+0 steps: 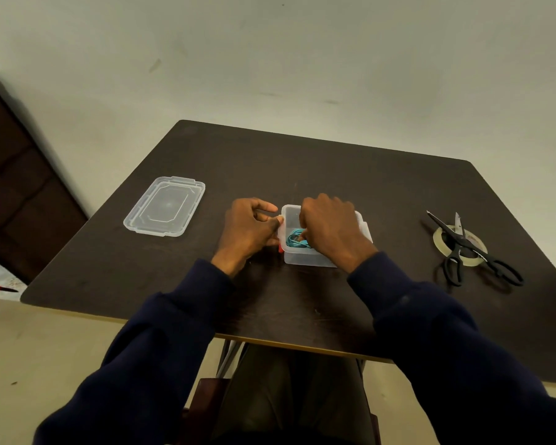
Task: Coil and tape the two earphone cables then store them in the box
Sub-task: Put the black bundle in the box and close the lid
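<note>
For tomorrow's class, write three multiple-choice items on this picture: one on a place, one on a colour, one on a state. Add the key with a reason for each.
1. Where do the scissors lie?
A. on the tape roll
B. on the floor
C. on a chair

2. What colour is the cable in the box?
A. red
B. teal
C. white

3. What state is the lid in?
A. clipped on the box
B. off, flat on the table
C. held upright

Key:
1. A: the scissors lie across the roll, at the right of the table.
2. B: a teal coil shows under the right hand.
3. B: the lid lies apart, beyond the left hand.
</note>
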A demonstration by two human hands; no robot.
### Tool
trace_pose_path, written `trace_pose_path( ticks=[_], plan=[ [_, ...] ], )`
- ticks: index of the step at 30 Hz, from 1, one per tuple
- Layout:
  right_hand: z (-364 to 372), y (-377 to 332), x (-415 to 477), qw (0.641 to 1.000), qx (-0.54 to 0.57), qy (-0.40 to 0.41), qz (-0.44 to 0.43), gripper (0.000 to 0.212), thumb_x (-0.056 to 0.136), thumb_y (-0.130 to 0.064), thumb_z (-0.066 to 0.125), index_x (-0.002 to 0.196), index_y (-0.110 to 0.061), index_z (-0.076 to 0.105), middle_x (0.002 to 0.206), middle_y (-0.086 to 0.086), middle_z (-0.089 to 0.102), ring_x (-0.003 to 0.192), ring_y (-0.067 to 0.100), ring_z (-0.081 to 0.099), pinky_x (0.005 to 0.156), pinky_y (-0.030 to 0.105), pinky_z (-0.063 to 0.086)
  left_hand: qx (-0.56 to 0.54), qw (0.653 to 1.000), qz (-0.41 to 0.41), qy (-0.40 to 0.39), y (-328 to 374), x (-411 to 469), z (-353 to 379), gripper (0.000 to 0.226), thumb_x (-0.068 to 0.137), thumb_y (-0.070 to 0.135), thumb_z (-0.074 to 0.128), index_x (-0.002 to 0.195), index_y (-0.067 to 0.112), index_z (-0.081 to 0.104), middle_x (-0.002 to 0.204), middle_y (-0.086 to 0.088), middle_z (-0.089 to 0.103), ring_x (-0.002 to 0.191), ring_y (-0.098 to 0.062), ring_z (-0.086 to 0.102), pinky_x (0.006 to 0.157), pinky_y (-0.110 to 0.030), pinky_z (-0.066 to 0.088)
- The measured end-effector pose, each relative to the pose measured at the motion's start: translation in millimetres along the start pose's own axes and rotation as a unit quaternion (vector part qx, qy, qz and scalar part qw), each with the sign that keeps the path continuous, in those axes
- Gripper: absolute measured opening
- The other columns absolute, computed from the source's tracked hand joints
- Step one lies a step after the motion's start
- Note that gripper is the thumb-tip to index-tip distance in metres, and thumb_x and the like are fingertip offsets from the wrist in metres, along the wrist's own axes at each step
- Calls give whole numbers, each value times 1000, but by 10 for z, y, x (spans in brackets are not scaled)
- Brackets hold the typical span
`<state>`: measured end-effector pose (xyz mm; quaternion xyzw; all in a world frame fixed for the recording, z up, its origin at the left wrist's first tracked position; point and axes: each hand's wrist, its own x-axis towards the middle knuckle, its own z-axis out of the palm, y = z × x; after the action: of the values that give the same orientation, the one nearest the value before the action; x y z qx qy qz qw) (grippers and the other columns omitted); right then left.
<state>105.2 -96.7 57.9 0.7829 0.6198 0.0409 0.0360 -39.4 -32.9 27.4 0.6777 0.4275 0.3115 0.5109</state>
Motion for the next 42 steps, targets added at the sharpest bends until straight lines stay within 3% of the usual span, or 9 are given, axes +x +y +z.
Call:
trace_pose_path(
  ticks=[7,14,21,25,28,32,35,39,42],
  plan=[
    [53,41,12,999,40,31,18,40,90,-39,74,119,-13,62,120,10,68,103,23,66,95,41,51,-14,1000,0,6,-16,-18,14,24,91,13,72,113,5,64,101,-12,72,86,-20,76,70,-42,65],
    [50,8,38,999,20,45,0,40,93,-38,71,121,-12,59,119,10,67,104,24,65,95,39,49,-18,1000,8,-6,-6,-29,-1,21,91,13,72,109,4,67,99,-12,74,85,-20,76,68,-42,65],
    [134,246,-30,978,168,115,41,25,94,-34,70,103,-11,75,103,7,76,86,17,71,77,33,60,-49,999,-8,14,-1,-106,-1,16,91,14,74,102,4,69,91,-11,76,74,-18,77,64,-36,64],
    [46,526,-157,948,240,204,33,7,92,-17,74,93,-16,80,93,0,78,72,3,67,69,17,56,-89,996,-30,9,-25,-131,-5,12,94,14,70,100,3,71,89,-13,77,71,-23,77,67,-39,65],
    [13,793,-356,921,267,274,75,10,92,-11,72,98,-11,79,98,6,78,77,11,69,78,29,60,-106,993,-46,-6,-38,-146,-14,12,95,15,68,102,5,71,92,-10,78,76,-24,77,70,-40,65],
    [161,1008,-595,917,304,195,166,19,94,-21,72,108,-9,76,97,1,75,78,11,69,79,26,55,-132,990,-42,-30,-39,-174,-9,17,92,15,72,107,6,70,94,-9,78,83,-21,77,68,-33,64],
    [299,987,-691,875,435,114,182,18,95,-24,70,106,-11,76,84,-3,77,65,12,74,71,30,60,-131,990,-32,-35,-61,-172,-6,20,91,16,73,108,7,70,97,-8,78,86,-19,77,73,-35,64],
    [444,851,-727,807,544,132,187,14,95,-18,69,105,-14,78,85,3,79,65,18,75,74,42,63,-108,993,-27,-24,-69,-176,-40,19,90,18,73,108,12,71,101,-3,77,87,-15,77,72,-32,64],
    [499,750,-748,792,560,149,193,12,95,-22,69,105,-20,76,85,-1,78,64,18,74,73,41,64,-115,993,-28,-12,-82,-199,-98,16,90,16,72,106,15,72,99,0,76,84,-13,77,65,-25,61]
  ],
)
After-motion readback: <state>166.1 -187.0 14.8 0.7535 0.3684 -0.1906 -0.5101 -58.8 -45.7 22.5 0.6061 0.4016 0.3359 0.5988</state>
